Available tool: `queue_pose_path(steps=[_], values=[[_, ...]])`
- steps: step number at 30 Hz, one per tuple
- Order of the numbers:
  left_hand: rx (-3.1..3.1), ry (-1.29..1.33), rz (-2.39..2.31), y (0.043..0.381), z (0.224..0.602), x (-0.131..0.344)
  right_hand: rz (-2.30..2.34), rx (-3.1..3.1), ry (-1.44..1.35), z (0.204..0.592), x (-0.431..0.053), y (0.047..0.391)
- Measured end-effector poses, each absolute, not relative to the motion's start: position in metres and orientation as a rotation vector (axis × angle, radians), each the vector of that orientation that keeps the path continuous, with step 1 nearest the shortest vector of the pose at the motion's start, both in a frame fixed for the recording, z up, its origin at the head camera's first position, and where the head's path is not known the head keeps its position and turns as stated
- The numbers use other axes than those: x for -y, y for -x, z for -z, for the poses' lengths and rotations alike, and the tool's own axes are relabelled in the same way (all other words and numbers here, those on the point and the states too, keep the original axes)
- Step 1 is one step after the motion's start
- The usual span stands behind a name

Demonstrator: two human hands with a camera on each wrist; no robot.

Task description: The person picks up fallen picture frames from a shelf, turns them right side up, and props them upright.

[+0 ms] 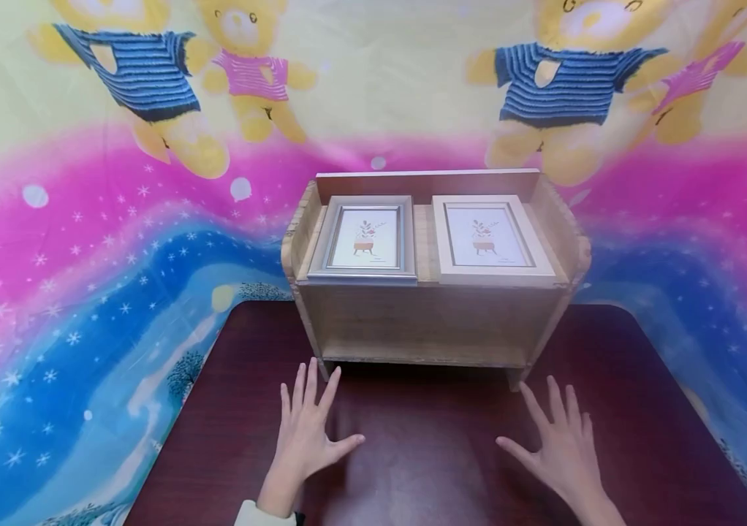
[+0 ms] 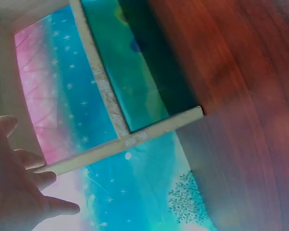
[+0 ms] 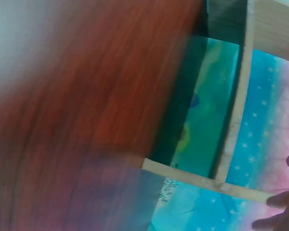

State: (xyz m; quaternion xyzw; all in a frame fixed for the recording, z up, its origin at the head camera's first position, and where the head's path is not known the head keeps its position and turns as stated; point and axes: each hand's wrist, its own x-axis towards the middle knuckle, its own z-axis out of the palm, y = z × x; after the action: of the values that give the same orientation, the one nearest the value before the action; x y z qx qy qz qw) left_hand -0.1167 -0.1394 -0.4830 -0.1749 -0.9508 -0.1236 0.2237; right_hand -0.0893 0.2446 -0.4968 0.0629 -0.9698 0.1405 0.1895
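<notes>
On the dark table stands a small wooden shelf (image 1: 422, 325) with an open lower compartment. Two picture frames lie side by side on its top: a silver-grey frame (image 1: 363, 276) on the left and a cream-white frame (image 1: 498, 277) on the right, each around a print of a potted plant. My left hand (image 1: 304, 435) is spread in front of the shelf's left leg, holding nothing. Fingers spread as well, my right hand (image 1: 564, 453) is in front of the right leg with nothing in it. The wrist views show the shelf's wooden edges (image 2: 103, 86) beyond the fingers.
The table (image 1: 413, 467) is reddish-brown with a glossy top and rounded far corners. Behind and around it hangs a colourful cloth (image 1: 373, 95) printed with teddy bears and snowflakes. Through the shelf's open back, this cloth shows in both wrist views.
</notes>
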Motion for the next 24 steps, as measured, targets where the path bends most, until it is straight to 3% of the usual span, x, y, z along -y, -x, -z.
queue_pose_path(steps=[10, 24], values=[[2.237, 0.64, 0.654, 0.125, 0.458, 0.138, -0.681, 2.65, -0.278, 0.468, -0.239, 0.092], [1.988, 0.661, 1.062, 0.153, 0.393, 0.141, -1.089, 2.613, -0.361, 0.395, -0.213, 0.12]])
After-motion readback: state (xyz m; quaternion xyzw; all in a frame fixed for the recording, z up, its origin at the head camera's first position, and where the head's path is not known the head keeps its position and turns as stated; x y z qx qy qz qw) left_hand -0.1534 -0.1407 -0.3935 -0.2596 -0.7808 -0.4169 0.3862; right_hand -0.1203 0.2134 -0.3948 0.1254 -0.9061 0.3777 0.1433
